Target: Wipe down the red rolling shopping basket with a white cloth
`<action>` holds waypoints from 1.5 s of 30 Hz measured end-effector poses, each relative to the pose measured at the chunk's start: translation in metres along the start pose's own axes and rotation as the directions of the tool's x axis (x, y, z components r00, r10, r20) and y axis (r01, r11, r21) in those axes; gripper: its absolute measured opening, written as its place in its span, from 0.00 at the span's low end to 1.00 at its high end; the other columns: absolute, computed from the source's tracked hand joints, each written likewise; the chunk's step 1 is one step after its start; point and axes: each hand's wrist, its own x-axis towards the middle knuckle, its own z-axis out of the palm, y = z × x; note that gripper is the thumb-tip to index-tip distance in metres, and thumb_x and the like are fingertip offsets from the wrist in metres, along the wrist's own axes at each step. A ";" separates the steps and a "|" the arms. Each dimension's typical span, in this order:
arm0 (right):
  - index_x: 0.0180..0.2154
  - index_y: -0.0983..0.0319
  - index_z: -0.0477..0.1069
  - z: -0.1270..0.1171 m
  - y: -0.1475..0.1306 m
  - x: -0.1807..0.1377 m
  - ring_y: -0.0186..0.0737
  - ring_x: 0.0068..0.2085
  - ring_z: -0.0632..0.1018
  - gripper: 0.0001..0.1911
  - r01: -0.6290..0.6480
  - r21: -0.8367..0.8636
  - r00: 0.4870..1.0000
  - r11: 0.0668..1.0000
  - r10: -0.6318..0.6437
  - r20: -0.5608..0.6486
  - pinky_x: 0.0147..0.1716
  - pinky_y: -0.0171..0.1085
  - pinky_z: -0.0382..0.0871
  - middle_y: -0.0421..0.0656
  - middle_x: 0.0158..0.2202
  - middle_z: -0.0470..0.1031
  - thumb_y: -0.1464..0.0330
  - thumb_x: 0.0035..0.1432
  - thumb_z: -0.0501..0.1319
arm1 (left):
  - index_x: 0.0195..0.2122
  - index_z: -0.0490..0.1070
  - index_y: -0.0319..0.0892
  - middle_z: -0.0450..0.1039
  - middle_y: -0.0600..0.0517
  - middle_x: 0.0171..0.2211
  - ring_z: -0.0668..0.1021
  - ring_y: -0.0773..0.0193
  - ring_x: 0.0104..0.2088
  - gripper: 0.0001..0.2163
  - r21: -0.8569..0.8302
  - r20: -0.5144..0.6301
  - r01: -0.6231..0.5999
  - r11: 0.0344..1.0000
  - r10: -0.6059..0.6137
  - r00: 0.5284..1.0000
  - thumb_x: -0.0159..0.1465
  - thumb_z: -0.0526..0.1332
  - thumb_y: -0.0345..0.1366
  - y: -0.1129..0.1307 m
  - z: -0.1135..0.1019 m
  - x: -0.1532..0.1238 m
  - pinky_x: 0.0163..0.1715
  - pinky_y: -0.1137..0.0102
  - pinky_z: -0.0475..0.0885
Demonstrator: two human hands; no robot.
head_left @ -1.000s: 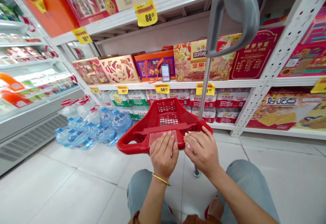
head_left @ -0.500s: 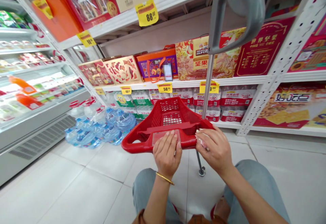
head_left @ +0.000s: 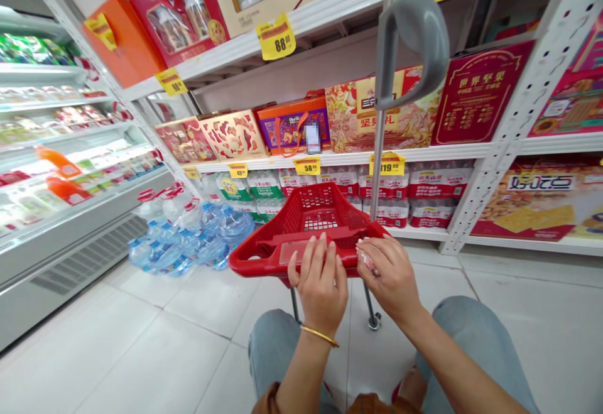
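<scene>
A red shopping cart (head_left: 264, 269) with a mesh-sided basket stands in front of me, its handle bar towards me. My left hand (head_left: 323, 285) lies palm down on the handle, fingers stretched over the right part of a clear label panel (head_left: 288, 252). On the right end of the handle, my right hand (head_left: 391, 276) has its fingers curled round a crumpled whitish-pink cloth (head_left: 368, 262), pressed against the red plastic. Most of the cloth is hidden under the fingers. Right of the basket rises a metal pole (head_left: 378, 150) with a grey loop-shaped grip (head_left: 438, 49).
Shelves (head_left: 433, 153) with boxed gifts and packs of bottled water face me. Large water bottles (head_left: 188, 244) stand on the floor at left, beside a refrigerated display case (head_left: 94, 244). My bent knees (head_left: 471, 338) flank the cart's near side.
My left hand has slid right along the handle and its fingers have spread, baring the label's left part. My right hand stays at the handle's right end with the cloth.
</scene>
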 end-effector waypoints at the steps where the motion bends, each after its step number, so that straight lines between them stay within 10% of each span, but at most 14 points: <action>1: 0.43 0.62 0.70 0.000 -0.003 -0.001 0.45 0.43 0.75 0.10 0.001 -0.001 1.000 1.000 -0.001 0.006 0.49 0.50 0.67 0.48 0.40 0.76 0.73 0.57 0.59 | 0.49 0.71 0.42 0.74 0.46 0.51 0.73 0.54 0.53 0.13 -0.045 0.025 -0.013 0.999 0.014 1.000 0.64 0.56 0.30 0.004 0.001 0.001 0.58 0.54 0.53; 15: 0.42 0.61 0.72 -0.001 0.004 -0.002 0.44 0.42 0.76 0.11 0.086 0.075 0.996 0.993 -0.087 0.020 0.47 0.47 0.70 0.47 0.39 0.77 0.72 0.55 0.61 | 0.42 0.72 0.43 0.79 0.51 0.40 0.77 0.59 0.48 0.08 -0.193 0.137 -0.047 0.980 0.074 0.988 0.65 0.56 0.32 -0.003 0.004 -0.003 0.53 0.61 0.58; 36: 0.35 0.59 0.75 -0.001 0.050 0.008 0.42 0.39 0.78 0.07 -0.392 0.396 0.920 0.830 0.363 0.151 0.42 0.42 0.71 0.44 0.36 0.78 0.64 0.58 0.60 | 0.42 0.73 0.43 0.79 0.52 0.39 0.77 0.60 0.47 0.08 -0.172 0.087 -0.051 0.984 0.067 0.994 0.63 0.57 0.32 -0.002 0.008 -0.003 0.52 0.62 0.58; 45: 0.37 0.59 0.75 -0.008 0.037 0.008 0.42 0.41 0.78 0.07 -0.359 0.388 0.933 0.849 0.342 0.116 0.44 0.44 0.72 0.45 0.38 0.78 0.65 0.58 0.61 | 0.41 0.73 0.44 0.79 0.51 0.39 0.77 0.60 0.48 0.08 -0.172 0.108 -0.014 0.985 0.033 0.994 0.64 0.56 0.32 0.001 0.008 -0.003 0.53 0.61 0.58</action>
